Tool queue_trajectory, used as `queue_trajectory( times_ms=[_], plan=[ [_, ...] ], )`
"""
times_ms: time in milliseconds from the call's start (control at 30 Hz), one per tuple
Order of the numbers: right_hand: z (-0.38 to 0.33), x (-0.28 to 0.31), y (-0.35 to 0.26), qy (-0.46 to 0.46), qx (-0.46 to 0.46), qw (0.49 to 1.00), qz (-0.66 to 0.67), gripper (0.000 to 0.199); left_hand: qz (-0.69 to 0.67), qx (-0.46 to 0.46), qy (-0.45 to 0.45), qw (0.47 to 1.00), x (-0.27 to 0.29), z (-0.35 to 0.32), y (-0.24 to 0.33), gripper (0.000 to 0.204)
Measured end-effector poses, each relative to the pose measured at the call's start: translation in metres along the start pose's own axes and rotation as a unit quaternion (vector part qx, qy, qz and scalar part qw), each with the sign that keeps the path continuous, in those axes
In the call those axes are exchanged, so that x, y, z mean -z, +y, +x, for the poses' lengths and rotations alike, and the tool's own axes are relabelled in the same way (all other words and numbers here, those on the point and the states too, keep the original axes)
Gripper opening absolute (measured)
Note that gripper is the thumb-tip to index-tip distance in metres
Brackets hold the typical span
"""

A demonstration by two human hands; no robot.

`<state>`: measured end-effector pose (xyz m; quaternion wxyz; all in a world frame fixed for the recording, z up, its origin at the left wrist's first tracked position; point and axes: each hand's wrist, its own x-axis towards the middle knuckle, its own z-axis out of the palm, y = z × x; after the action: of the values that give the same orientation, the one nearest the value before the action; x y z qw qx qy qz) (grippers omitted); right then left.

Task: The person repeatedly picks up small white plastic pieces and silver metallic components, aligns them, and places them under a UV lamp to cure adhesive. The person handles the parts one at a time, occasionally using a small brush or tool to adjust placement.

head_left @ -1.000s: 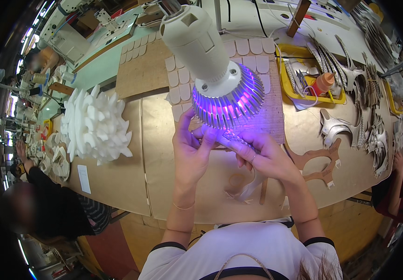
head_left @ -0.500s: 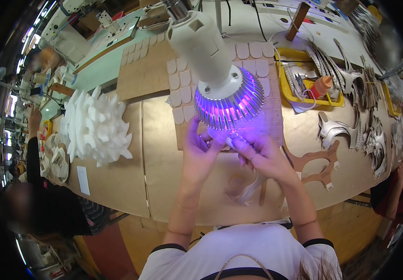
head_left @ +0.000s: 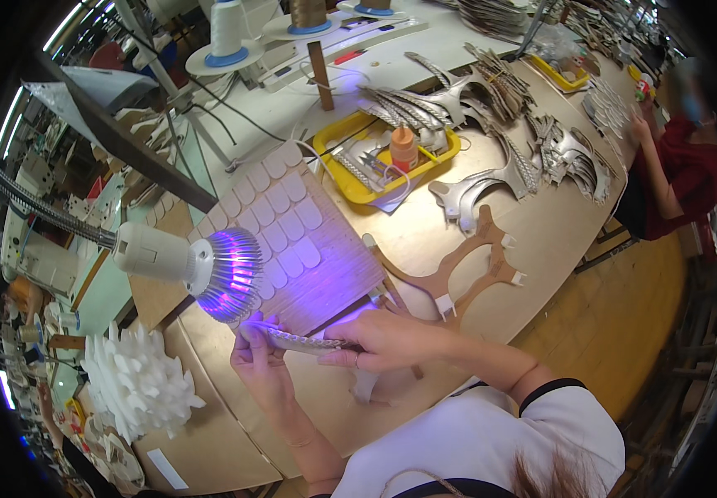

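Between my two hands runs a narrow silver strap with a braided edge (head_left: 302, 341), likely a shoe-upper piece. My left hand (head_left: 260, 355) pinches its left end just below a lamp (head_left: 230, 275) that has a finned metal head and gives purple light. At the other end, my right hand (head_left: 387, 339) is closed around the strap, thumb lying along it. Below the strap, a pale silvery piece (head_left: 365, 386) rests on the table. Just beyond my hands lies a board (head_left: 337, 286) bearing rows of pale rounded patches (head_left: 290, 224).
A yellow tray (head_left: 358, 195) holds tools and an orange bottle (head_left: 404, 148). Silver cut pieces (head_left: 487, 178) and brown templates (head_left: 450, 270) lie to the right, a white foam pile (head_left: 136, 383) at left. A person in red (head_left: 686, 158) works at far right.
The view has swung to the right, and the lamp now appears further left. My hands, close together under the lamp before, are now apart with the braided strap stretched between them.
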<state>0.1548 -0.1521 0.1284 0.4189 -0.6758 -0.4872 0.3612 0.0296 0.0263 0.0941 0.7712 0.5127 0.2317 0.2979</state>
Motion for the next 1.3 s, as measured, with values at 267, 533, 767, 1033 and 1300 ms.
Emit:
queue_trajectory(
  times_ms=[267,533,767,1033,1300],
  plan=[
    [-0.077,0.048,0.000,0.183,-0.025,0.941,0.284,0.027,0.075,0.053,-0.032,0.995,-0.002,-0.014,-0.013,0.062],
    [-0.167,0.167,0.069,0.495,0.132,0.784,0.351,0.027,0.351,0.010,0.059,0.934,0.021,-0.056,-0.084,0.031],
    [-0.166,0.210,0.203,0.678,-0.222,0.665,-0.221,0.042,0.604,-0.197,0.009,0.772,0.012,-0.079,-0.119,0.024],
    [-0.149,0.085,0.140,0.548,-0.174,0.809,-0.123,0.032,0.551,-0.157,0.016,0.819,0.013,-0.076,-0.115,0.021],
    [-0.057,0.015,0.103,0.326,-0.162,0.878,-0.313,0.042,0.497,-0.179,-0.015,0.849,-0.006,-0.082,-0.112,0.019]
  ],
)
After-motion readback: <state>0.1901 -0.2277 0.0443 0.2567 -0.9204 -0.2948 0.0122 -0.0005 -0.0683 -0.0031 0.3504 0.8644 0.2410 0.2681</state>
